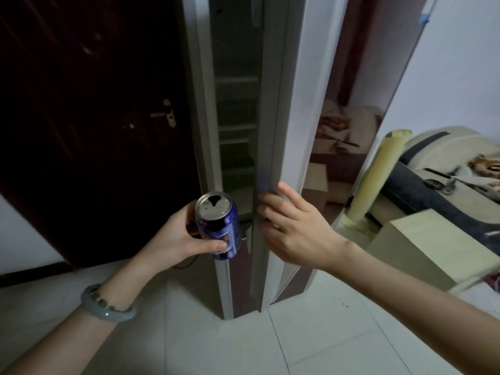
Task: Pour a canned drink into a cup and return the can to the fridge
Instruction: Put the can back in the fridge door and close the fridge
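Observation:
My left hand [180,239] grips a blue drink can [219,226], upright with its top opened, just in front of the fridge's narrow gap. My right hand [292,234] holds the edge of the fridge door [295,109], fingers curled around it. The door stands ajar by a small angle. Through the gap I see dim shelves [238,125] inside the fridge. No cup is in view.
A dark wooden door [94,117] with a brass handle stands to the left of the fridge. At the right are a pale box [422,239], a rolled yellowish sheet [378,174] and a cluttered bed or sofa [446,169]. White floor tiles lie below.

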The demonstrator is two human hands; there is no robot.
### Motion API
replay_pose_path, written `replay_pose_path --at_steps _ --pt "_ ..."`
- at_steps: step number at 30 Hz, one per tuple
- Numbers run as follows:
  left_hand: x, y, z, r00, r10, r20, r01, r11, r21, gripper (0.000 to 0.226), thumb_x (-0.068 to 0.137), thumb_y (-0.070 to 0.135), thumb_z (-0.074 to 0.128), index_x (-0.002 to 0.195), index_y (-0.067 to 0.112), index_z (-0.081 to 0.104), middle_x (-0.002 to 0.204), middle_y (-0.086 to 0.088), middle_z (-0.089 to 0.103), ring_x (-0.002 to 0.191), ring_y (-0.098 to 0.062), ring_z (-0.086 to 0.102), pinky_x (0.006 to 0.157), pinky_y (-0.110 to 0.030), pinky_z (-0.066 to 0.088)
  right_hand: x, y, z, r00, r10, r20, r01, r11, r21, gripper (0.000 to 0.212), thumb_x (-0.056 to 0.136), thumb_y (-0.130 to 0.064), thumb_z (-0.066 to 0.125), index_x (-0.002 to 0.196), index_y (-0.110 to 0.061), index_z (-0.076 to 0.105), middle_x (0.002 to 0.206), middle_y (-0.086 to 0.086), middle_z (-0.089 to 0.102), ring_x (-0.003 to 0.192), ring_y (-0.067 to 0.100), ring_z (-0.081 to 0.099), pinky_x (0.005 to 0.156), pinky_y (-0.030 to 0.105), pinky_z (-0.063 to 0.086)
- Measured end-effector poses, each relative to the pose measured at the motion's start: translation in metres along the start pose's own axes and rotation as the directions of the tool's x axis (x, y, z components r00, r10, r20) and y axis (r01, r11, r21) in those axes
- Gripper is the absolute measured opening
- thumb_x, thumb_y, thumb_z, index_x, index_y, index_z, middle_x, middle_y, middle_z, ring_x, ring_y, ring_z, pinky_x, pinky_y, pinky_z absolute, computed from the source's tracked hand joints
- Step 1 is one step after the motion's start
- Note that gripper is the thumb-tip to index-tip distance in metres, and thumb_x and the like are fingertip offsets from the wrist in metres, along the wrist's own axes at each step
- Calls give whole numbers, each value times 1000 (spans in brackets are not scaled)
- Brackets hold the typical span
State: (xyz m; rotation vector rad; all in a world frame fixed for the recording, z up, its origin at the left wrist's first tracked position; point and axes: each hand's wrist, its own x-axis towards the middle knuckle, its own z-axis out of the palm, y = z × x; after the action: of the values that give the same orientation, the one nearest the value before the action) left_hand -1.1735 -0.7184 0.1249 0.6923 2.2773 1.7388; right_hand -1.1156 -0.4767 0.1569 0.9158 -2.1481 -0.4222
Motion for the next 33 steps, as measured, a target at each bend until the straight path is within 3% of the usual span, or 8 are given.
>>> replay_pose_path --at_steps 5,9,13,20,26,33 --pt "-7 19 35 996 38 76 -41 999 35 74 45 29 90 109 37 54 107 29 64 100 5 60 74 -6 47 -45 2 -34 1000 20 15 -19 999 -44 22 89 -17 52 83 -14 73 100 7 70 112 26 61 113 45 25" --pt "-12 35 71 989 66 131 -60 997 -43 69 48 18 87 108 32 57 106 23 67 98 2 63 71 -7 48 -87 5 -64 996 40 75 -32 994 -105 17 87 -17 57 85 -18 74 100 5 70 115 25 59 112 48 24" --pt "-24 50 109 980 87 178 -78 995 -58 74 44 35 92 109 36 57 110 21 66 101 1 62 75 -8 48 -130 6 -90 989 132 69 -122 984 -134 14 86 -14 59 83 -15 72 97 7 69 115 27 59 113 51 24" --pt "-41 70 171 954 139 265 -115 988 -104 72 43 35 90 107 41 59 111 18 67 103 -3 63 76 -10 49 -198 6 -130 938 327 117 -298 930 -214 16 85 -15 57 89 -13 73 107 12 68 122 32 53 111 56 25" --pt "-51 86 214 927 203 314 -164 975 -147 71 44 39 91 108 45 61 114 12 67 106 -8 63 80 -13 49 -240 -1 -150 803 548 233 -479 827 -294 43 75 -17 58 116 -6 65 128 20 57 124 35 50 111 57 23" --pt "-40 102 252 867 236 438 -176 969 -174 73 41 44 91 108 46 61 115 13 66 107 -7 62 80 -10 47 -272 0 -160 542 762 355 -643 648 -409 76 72 -19 62 140 2 36 147 21 36 139 35 28 113 54 15"
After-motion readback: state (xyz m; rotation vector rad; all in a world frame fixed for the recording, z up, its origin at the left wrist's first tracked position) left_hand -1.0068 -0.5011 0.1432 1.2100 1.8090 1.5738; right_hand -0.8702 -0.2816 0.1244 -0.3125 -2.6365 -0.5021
